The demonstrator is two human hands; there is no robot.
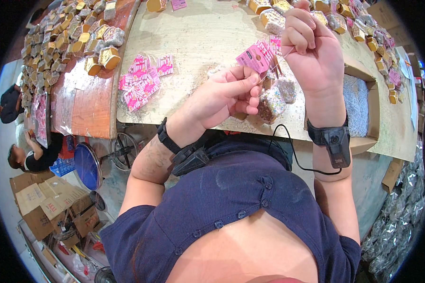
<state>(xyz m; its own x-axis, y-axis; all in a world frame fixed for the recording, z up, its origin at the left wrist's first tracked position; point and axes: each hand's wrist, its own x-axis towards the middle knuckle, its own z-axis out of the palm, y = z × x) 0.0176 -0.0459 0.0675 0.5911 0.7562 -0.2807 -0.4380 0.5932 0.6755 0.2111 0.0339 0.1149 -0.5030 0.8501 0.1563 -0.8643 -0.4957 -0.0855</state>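
My left hand [224,92] pinches a pink cardboard hang tag [254,58] at its lower corner, thumb on top. Close beneath those fingertips hangs or rests a glittery ornament [272,104], brown and silvery; whether it touches the table cannot be told. A thin pale string [284,57] runs from the tag up to my right hand [309,52], which is raised with its fingers curled closed on the string. A second glittery piece [285,89] lies just behind the first. Loose pink-and-white tags [144,82] are spread on the table to the left.
An open cardboard box [356,101] of pale strings sits beside my right wrist. Gold-and-glitter ornaments [80,35] crowd the far left, with more [271,19] at the back and right. Two people [33,153] are at the left. Cartons [52,203] and a blue round stool [87,165] stand below.
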